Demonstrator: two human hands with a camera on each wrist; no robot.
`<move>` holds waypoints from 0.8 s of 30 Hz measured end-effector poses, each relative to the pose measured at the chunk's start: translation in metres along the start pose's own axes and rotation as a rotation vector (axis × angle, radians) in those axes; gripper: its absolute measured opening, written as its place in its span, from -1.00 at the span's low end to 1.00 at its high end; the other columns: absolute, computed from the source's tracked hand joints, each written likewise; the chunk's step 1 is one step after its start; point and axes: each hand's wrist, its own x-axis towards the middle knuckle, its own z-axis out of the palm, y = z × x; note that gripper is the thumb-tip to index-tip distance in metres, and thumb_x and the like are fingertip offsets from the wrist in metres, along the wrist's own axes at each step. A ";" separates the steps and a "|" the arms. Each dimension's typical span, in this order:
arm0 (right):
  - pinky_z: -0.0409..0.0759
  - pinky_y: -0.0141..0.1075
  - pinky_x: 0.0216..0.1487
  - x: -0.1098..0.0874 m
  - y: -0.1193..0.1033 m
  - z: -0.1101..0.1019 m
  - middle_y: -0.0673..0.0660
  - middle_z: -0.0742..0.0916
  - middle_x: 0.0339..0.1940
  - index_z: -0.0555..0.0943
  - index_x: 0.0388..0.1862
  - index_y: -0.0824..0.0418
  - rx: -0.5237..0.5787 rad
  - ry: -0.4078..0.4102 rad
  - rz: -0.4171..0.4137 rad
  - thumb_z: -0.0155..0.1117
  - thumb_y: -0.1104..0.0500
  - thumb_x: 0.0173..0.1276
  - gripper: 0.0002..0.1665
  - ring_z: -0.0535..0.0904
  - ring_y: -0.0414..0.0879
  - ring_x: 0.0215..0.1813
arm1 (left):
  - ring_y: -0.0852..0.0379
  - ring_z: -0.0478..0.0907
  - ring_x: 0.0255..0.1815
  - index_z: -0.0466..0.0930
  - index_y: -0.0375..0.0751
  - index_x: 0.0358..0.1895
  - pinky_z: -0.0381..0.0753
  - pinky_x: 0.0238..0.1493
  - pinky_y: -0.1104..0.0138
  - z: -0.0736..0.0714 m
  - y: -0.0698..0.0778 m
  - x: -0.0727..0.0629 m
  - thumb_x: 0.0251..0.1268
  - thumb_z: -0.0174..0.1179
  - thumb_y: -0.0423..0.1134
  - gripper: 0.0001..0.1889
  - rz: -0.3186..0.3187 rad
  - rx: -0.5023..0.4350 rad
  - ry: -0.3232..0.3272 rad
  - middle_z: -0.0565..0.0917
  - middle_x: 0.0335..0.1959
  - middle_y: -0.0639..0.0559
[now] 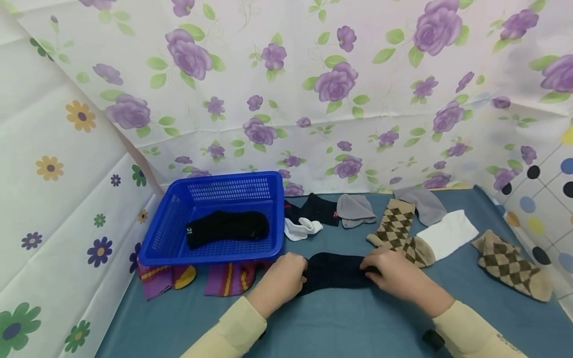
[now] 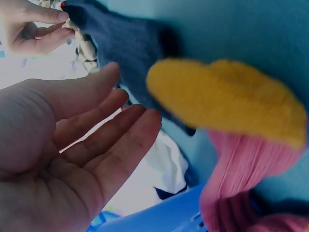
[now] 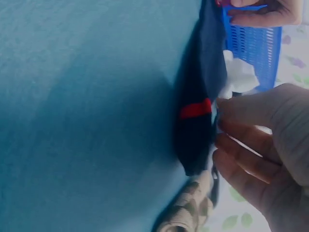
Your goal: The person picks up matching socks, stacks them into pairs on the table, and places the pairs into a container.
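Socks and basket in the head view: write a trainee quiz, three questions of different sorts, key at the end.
1. Which colour is the basket: (a) white, (b) blue, (c) green?
2. True or false: the dark sock lies between the left hand and the right hand.
3. Fill in: the tan sock at far right bears dark ____ shapes.

Key: 1. b; 2. true; 3. diamond.

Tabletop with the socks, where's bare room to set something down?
Free: between left sleeve and right sleeve, nearer than the held navy sock; also nearer than the rightmost argyle sock. Crowded: along the back, right of the blue basket, where socks bunch.
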 end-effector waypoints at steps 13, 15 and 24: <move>0.53 -0.34 -0.28 -0.003 0.003 0.011 -0.08 0.57 -0.19 0.61 -0.21 0.00 -0.001 -0.124 0.133 0.43 0.22 0.08 -0.71 0.52 -0.22 -0.19 | 0.15 0.57 -0.45 0.65 -0.21 -0.35 0.62 -0.28 0.29 0.009 -0.004 0.000 -0.16 0.50 -0.21 -0.72 -0.013 0.093 0.004 0.68 -0.41 -0.02; 0.53 -0.33 -0.28 0.000 0.002 0.010 -0.09 0.57 -0.19 0.61 -0.22 -0.02 0.004 -0.147 0.153 0.43 0.22 0.08 -0.71 0.51 -0.23 -0.20 | 0.15 0.58 -0.43 0.66 -0.21 -0.34 0.62 -0.26 0.29 0.010 -0.004 0.002 -0.17 0.50 -0.22 -0.71 -0.013 0.099 0.003 0.68 -0.40 -0.02; 0.58 -0.24 -0.17 0.060 -0.007 -0.024 -0.01 0.69 -0.13 0.64 -0.10 0.05 -0.042 -0.080 0.063 0.32 0.14 0.21 -0.75 0.62 -0.14 -0.12 | 0.14 0.57 -0.39 0.64 -0.18 -0.37 0.61 -0.21 0.30 0.013 -0.002 0.000 -0.13 0.45 -0.26 -0.78 0.038 0.153 0.029 0.66 -0.41 0.00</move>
